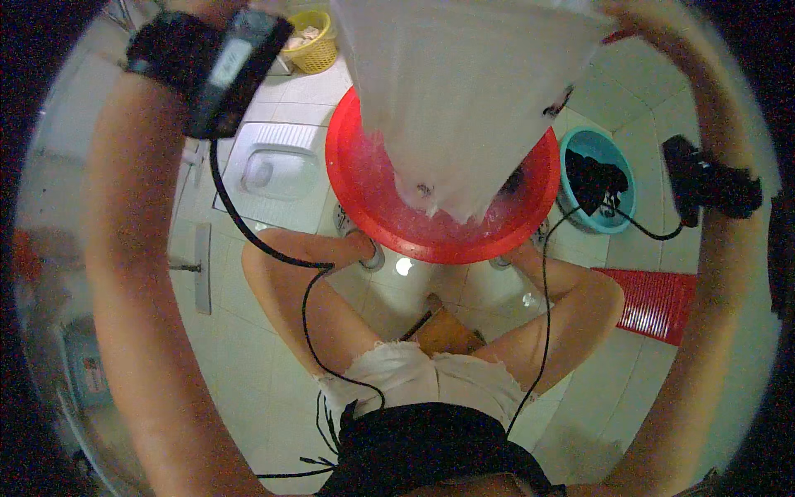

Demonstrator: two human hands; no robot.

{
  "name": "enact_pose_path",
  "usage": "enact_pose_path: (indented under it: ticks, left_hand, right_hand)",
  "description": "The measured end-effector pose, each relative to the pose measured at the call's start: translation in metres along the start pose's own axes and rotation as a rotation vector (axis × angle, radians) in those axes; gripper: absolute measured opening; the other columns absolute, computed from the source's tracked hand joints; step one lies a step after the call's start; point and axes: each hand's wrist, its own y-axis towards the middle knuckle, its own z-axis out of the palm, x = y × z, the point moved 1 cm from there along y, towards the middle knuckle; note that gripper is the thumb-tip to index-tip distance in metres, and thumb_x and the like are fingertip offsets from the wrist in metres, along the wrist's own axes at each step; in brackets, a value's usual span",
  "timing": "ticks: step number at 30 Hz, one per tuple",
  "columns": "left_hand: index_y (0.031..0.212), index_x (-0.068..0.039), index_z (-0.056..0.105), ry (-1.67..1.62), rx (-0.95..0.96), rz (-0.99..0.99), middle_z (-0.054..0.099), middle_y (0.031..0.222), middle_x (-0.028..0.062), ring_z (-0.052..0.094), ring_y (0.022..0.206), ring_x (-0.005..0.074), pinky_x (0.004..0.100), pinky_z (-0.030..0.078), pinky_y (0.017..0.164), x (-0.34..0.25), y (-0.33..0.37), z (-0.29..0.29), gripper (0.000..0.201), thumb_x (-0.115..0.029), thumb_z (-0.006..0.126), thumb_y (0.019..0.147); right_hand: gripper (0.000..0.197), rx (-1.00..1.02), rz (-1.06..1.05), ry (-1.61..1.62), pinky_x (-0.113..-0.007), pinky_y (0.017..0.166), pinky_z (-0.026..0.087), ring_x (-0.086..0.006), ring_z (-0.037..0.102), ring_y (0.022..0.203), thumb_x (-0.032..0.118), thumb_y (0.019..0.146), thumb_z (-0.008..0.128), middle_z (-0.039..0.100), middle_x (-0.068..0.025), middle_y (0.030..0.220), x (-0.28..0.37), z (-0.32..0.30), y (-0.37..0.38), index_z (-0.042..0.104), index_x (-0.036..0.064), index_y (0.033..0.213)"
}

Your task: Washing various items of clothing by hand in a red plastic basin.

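Observation:
A wet white cloth (464, 99) with a few dark printed marks hangs stretched from the top edge of the view. Its lower end dips into a large red basin (364, 215) between my feet. At the cloth's upper right edge, my right hand (639, 18) is closed on it, partly cut off by the frame. My left hand (211, 7) is raised at the upper left; only a bit near the wrist shows, and its fingers are out of sight. Whether the cloth is a garment I cannot tell.
A light blue basin (571, 203) with dark clothes (598, 178) stands to the right. A squat toilet (269, 174) lies left, with a yellow basket (315, 56) beyond. Red ribbed matting (658, 302) lies at right. Black cables (308, 306) run from my wrist devices (236, 74) across my legs.

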Motion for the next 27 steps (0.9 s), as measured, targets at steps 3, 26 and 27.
enact_pose_path:
  ticks: [3, 26, 27]
  left_hand:
    - [0.132, -0.011, 0.025, 0.070, -0.102, -0.013, 0.003, 0.137, 0.0275, 0.018, 0.126, 0.0369, 0.0313, 0.025, 0.099, -0.011, 0.004, -0.003, 0.077, 0.006, 0.048, 0.060]
    - [0.121, -0.021, 0.043, -0.026, 0.569, -0.208, -0.003, 0.143, -0.0012, 0.001, 0.129, 0.0350, 0.0691, 0.015, 0.089, 0.029, -0.116, 0.595, 0.037, -0.014, 0.038, 0.085]
    - [0.121, -0.021, 0.043, -0.046, 0.587, -0.199, -0.003, 0.143, -0.0012, 0.001, 0.129, 0.0350, 0.0691, 0.015, 0.089, 0.023, -0.112, 0.605, 0.037, -0.014, 0.038, 0.085]
  right_hand:
    - [0.072, -0.126, 0.032, -0.140, -0.034, 0.068, 0.053, -0.0269, 0.055, 0.093, 0.000, 0.066, 0.060, 0.041, -0.0208, 0.121, 0.028, 0.008, -0.019, 0.026, -0.0008, 0.129]
    - [0.031, 0.353, 0.197, -0.488, -0.069, 0.079, 0.027, -0.0387, 0.014, 0.125, 0.019, 0.081, 0.049, 0.007, -0.0131, 0.141, -0.265, 0.594, -0.145, 0.051, 0.0153, 0.111]
    - [0.030, 0.325, 0.234, -0.452, -0.070, 0.078, 0.026, -0.0391, 0.013, 0.126, 0.022, 0.082, 0.048, 0.007, -0.0126, 0.141, -0.275, 0.601, -0.152, 0.051, 0.0162, 0.111]
